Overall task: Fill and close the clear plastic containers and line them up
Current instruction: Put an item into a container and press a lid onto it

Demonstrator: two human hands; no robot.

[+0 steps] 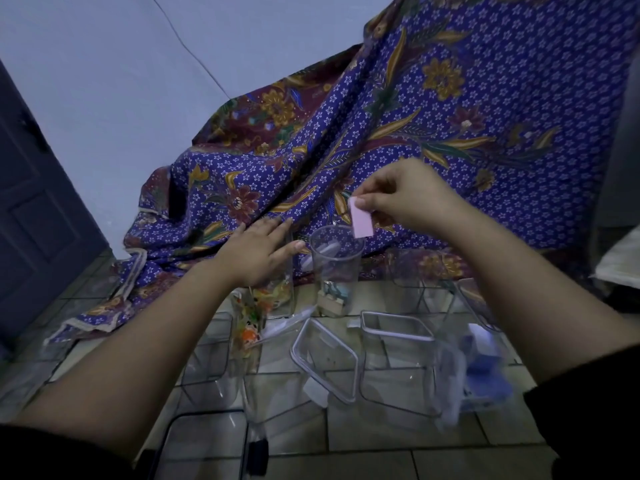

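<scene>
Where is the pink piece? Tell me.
Head view, right of centre: the right hand pinches the pink piece just above the rim of the open round container.

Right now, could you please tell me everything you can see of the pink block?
The pink block is a small, flat, pale pink rectangle, matte, perhaps foam. The right hand pinches its upper end, so it hangs tilted over the rim of the open round container. Whether it touches that rim is unclear.
</scene>
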